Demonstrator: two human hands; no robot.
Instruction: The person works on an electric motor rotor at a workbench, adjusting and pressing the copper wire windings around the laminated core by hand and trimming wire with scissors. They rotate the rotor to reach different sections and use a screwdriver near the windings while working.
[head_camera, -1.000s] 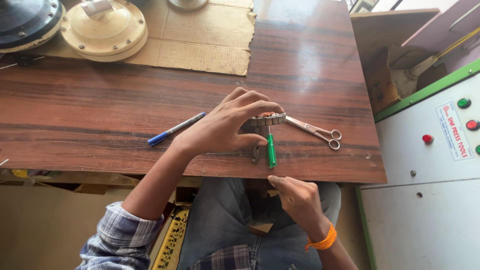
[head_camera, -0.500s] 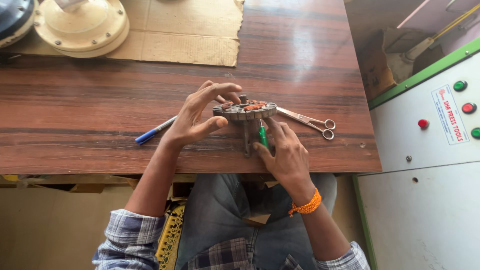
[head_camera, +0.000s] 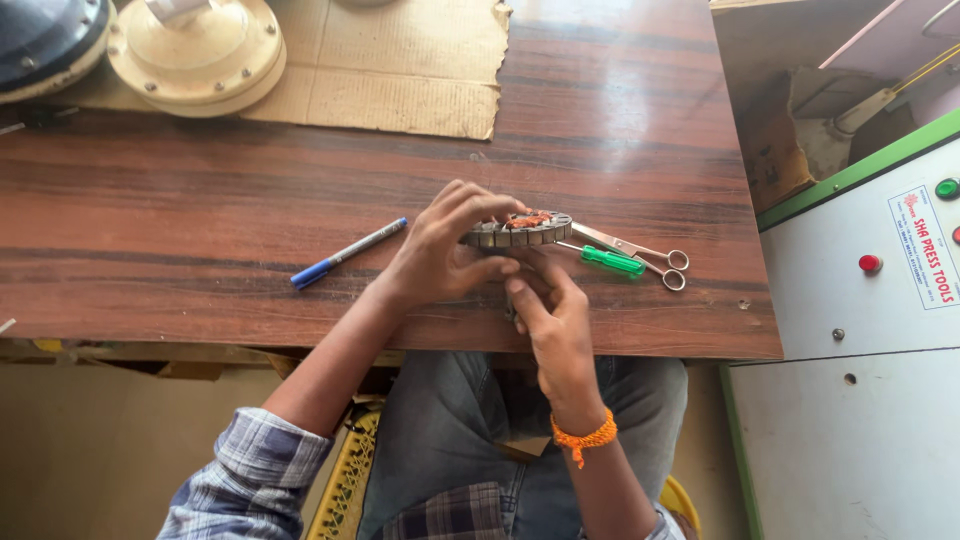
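Left hand (head_camera: 440, 255) wraps around a round metal ring (head_camera: 518, 231) with copper wire on top, holding it up on its edge at the front of the brown surface (head_camera: 200, 210). Right hand (head_camera: 552, 318) comes from below, its fingers pressing the ring's lower side. Some wire already sits in the ring, so I think the winding work is partly done. A green screwdriver (head_camera: 612, 261) and scissors (head_camera: 640, 252) lie just beside it, unused. A blue pen (head_camera: 347, 253) lies further left.
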